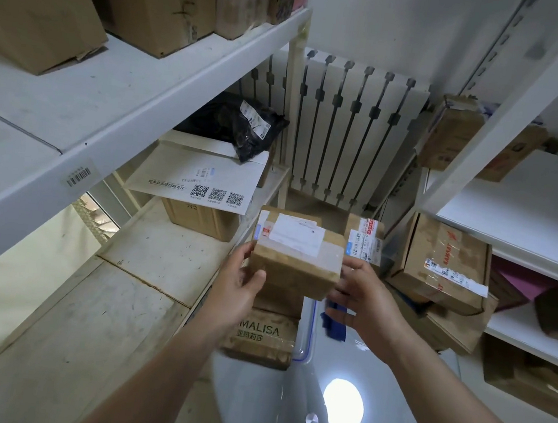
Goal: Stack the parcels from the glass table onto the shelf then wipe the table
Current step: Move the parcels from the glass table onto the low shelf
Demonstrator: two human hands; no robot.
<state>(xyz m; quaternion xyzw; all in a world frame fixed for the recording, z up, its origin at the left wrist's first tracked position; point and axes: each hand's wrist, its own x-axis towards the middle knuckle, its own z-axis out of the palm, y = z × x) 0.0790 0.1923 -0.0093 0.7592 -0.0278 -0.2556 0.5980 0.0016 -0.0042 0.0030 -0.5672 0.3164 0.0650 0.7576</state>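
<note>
Grip of left hand (240, 286) and right hand (367, 303) curled around taped parcel (294, 264).

A small brown box (296, 261) with a white label is up in the air, a bit tilted, held between the left hand (238, 289) and the right hand (364, 299). Below it, a MALISA box (262, 338) lies flat on the edge of the round glass table (386, 422). The shelf (148, 259) is just to the left.
</note>
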